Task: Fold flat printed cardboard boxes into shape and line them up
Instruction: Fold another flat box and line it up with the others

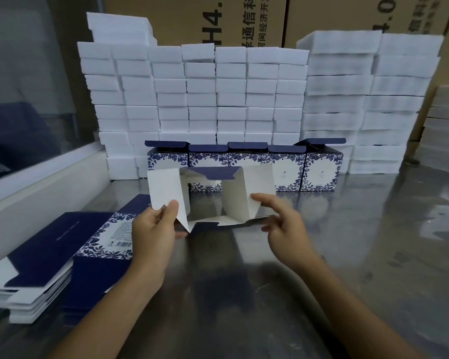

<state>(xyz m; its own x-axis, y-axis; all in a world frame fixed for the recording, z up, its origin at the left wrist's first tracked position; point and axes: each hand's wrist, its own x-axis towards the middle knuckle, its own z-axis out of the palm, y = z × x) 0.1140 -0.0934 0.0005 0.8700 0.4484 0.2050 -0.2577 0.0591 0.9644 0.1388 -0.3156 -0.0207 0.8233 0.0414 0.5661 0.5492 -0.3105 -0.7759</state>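
I hold a half-opened cardboard box (233, 193) above the table, its white inside and open end facing me, with navy flaps showing. My left hand (153, 229) pinches the box's left flap between thumb and fingers. My right hand (283, 221) holds its right lower edge, forefinger stretched along the inner wall. Behind it, a row of several folded blue-and-white floral boxes (319, 169) stands side by side with lids up. A stack of flat printed boxes (62, 250) lies at the left.
The steel table (347, 255) is shiny. A wall of white foam blocks (218, 94) rises behind the row, with brown cartons (244, 19) further back. A white ledge and window (36, 172) run along the left side.
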